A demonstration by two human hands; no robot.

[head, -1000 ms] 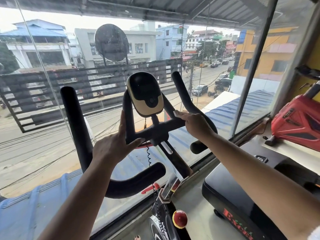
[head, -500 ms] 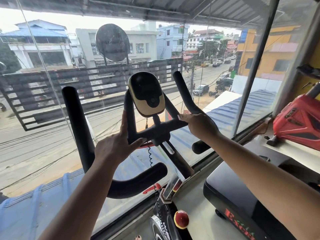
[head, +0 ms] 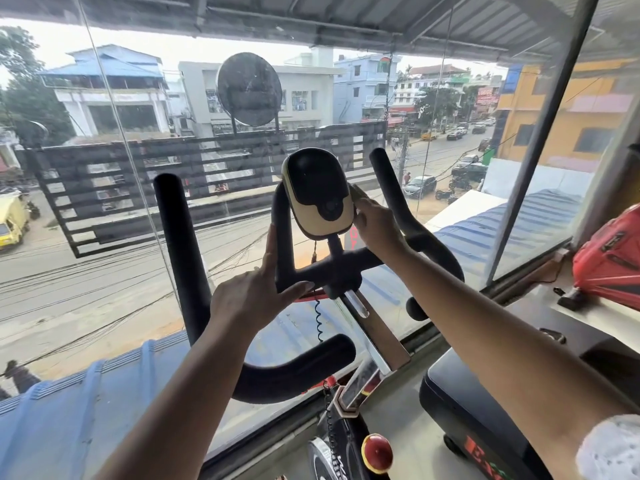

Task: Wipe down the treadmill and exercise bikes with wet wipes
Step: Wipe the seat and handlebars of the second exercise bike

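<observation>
Console touching right grip, closure unclear, left grip straight-fingered against handlebar.

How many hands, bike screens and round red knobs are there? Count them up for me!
Hands: 2, the left hand and the right hand
Bike screen: 1
Round red knob: 1
Total: 4

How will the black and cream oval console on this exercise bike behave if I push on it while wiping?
It probably tilts or swivels rather than staying rigid, since the black and cream oval console sits on one thin black stem. Its glossy shell looks hard and likely slippery.
</observation>
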